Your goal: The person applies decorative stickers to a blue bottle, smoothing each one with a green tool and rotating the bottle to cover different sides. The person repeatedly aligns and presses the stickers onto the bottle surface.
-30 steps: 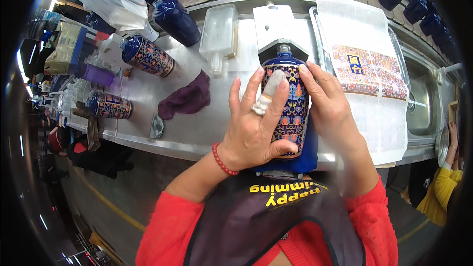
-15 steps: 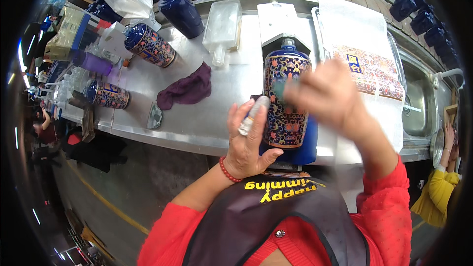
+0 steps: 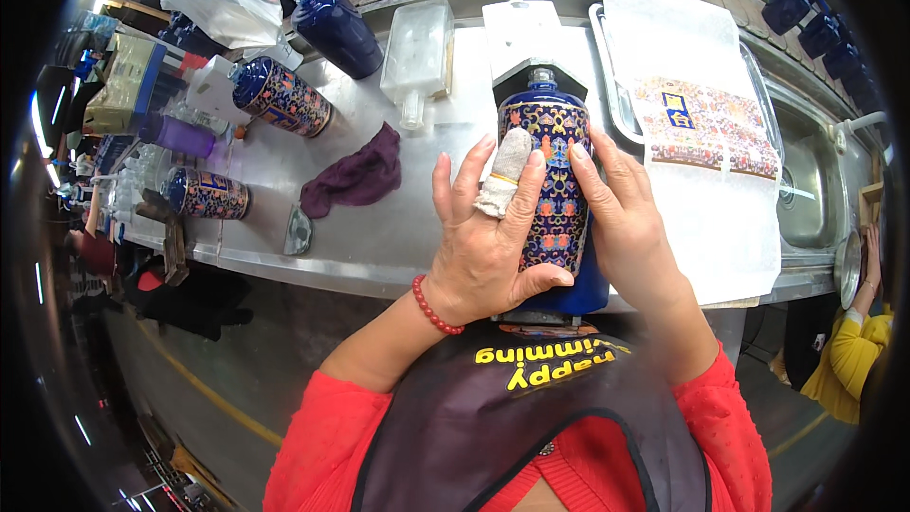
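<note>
- So the left hand [image 3: 482, 254] was opened out wide and flat, fingers fanned, with its index finger and thumb resting on the dark blue bottle with the multicoloured floral wrap [image 3: 557, 213].
- One of its fingers wore a greyish-white knitted fabric finger cover [image 3: 509, 171], plus there was a red beaded bracelet [image 3: 434, 307] on that wrist.
- The right hand [image 3: 630, 228] had its fingers fairly straight along the bottle's right side, thumb tip on the wrap. Honestly couldn't tell if that was a grip or just a touch, since the palm was hidden.
- The bottle itself lay between both hands, neck pointing away from the person, near a dark angular block [image 3: 512, 81].
- Off to the left: a crumpled purple cloth [image 3: 355, 175].
- Off to the right: white sheets with a colourful printed band [image 3: 678, 246].
</note>
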The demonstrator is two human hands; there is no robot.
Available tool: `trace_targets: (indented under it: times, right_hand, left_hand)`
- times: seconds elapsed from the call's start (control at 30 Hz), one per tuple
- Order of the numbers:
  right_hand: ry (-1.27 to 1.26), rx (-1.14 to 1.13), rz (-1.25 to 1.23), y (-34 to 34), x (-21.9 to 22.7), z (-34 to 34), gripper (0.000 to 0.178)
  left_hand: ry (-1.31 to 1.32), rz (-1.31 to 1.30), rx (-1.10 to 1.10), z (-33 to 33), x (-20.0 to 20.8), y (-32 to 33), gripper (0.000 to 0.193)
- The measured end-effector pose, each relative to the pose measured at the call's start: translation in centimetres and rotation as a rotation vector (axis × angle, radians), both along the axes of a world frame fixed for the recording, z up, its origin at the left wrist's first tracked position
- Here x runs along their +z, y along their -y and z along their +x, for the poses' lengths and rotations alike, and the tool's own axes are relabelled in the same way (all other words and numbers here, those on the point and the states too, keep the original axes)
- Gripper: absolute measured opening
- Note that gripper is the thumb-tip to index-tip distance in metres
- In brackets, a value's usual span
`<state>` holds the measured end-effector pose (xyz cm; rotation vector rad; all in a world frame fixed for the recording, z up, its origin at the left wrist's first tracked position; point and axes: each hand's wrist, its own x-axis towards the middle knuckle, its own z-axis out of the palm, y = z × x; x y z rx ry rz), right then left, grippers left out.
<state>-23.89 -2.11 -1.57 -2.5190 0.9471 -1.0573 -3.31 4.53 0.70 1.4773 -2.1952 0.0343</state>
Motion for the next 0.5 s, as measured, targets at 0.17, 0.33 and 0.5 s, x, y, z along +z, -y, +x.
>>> trace_targets:
  times: [0.17, 0.33, 0.5]
  right_hand:
    - [-0.021, -0.015, -0.01, 0.1, 0.0, -0.3, 0.062]
    - [-0.026, -0.007, -0.038, 0.1, 1.2, 0.3, 0.061]
    - [-0.02, -0.006, -0.021, 0.4, -0.4, -0.5, 0.062]
  left_hand:
    - [0.067, -0.012, 0.002, 0.0, 0.6, 0.2, 0.106]
    - [0.076, -0.008, -0.034, 0.0, 1.3, 0.6, 0.101]
    - [0.194, -0.008, -0.089, -0.5, 2.0, 0.5, 0.095]
